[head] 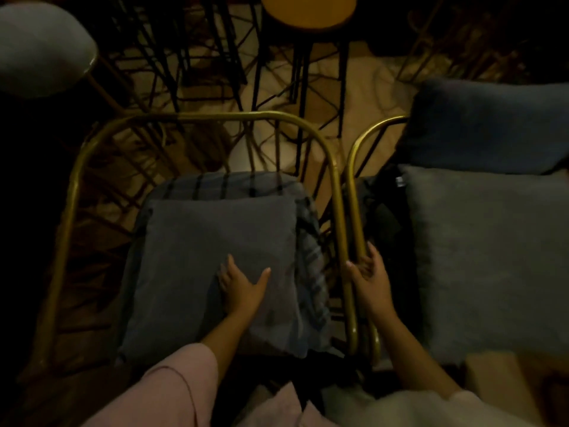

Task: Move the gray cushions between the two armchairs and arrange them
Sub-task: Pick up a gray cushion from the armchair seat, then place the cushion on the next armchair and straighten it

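head view looks down in dim light at two armchairs with gold metal frames standing side by side. on the left armchair a gray cushion lies flat on the seat pad, roughly square, its slightly longer axis running from the person toward the chair back, its far edge just short of the back rail. the left hand rests open and flat on the near part of this cushion, fingers spread, gripping nothing. the right hand curls around the gold arm rail of the right armchair, where the two frames nearly touch. on the right armchair a lighter gray cushion lies flat, with a darker cushion behind it against the back. a round wooden stool stands beyond.
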`<state>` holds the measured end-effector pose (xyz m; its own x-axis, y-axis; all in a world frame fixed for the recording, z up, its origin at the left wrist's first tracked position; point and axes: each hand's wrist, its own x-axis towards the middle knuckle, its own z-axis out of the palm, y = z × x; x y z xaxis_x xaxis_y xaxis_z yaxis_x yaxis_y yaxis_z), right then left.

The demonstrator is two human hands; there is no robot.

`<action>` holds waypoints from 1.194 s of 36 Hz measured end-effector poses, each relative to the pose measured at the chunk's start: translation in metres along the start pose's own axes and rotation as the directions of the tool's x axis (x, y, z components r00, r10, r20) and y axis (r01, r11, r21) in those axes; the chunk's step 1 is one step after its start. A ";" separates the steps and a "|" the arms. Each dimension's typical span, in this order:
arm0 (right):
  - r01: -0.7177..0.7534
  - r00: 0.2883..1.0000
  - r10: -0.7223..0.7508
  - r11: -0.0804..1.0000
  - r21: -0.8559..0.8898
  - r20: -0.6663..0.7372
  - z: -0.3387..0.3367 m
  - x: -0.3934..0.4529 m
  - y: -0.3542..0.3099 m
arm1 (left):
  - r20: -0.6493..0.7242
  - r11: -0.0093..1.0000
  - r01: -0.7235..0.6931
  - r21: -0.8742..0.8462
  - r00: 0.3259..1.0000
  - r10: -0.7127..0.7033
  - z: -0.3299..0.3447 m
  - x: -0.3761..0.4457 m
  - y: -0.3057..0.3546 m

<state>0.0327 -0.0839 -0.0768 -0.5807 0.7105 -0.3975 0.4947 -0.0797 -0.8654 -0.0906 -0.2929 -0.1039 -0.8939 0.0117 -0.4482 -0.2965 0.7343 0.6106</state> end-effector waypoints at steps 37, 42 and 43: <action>-0.413 0.910 0.414 0.908 0.076 0.002 -0.487 0.147 0.048 | 0.674 0.776 0.450 -0.443 0.737 -0.043 0.241 -0.094 0.269; -0.273 0.962 0.263 0.931 0.241 0.073 -0.446 0.128 0.033 | 0.522 0.795 0.337 -0.505 0.852 -0.030 0.185 -0.077 0.282; -0.254 0.967 0.236 0.927 0.274 0.099 -0.433 0.126 0.027 | 0.496 0.803 0.311 -0.509 0.868 -0.022 0.169 -0.071 0.283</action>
<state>0.2531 0.3058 -0.0184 -0.5089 0.5987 -0.6186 0.4294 -0.4462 -0.7852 -0.0548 0.0292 -0.0097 -0.6027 0.3305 -0.7263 -0.6872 0.2477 0.6829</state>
